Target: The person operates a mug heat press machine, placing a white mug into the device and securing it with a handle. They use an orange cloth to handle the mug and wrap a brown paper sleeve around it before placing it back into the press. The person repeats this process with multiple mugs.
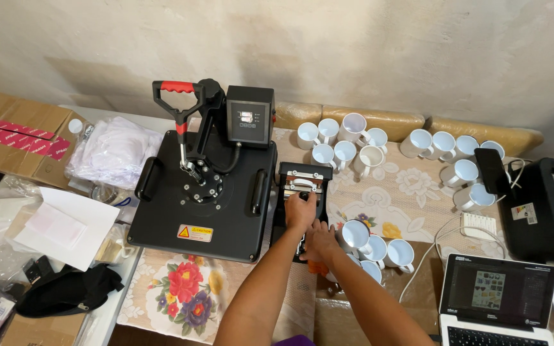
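Observation:
A small black mug press [302, 181] with an orange-brown heating pad stands just right of a large black flat heat press [203, 198] with a red-gripped handle. My left hand [300, 209] grips a black knob or lever at the front of the mug press. Just below it, my right hand [320, 241] rests on the lower part of the same device, its fingers curled over something orange and partly hidden. A white mug [356, 234] stands right beside my right hand.
Several white mugs [344, 144] stand at the back and to the right [456, 160] on a floral tablecloth [181, 288]. An open laptop [500, 298] and a black printer [537, 211] sit at right. Cardboard boxes [17, 131], folded white cloth [113, 150] and papers [65, 227] fill the left.

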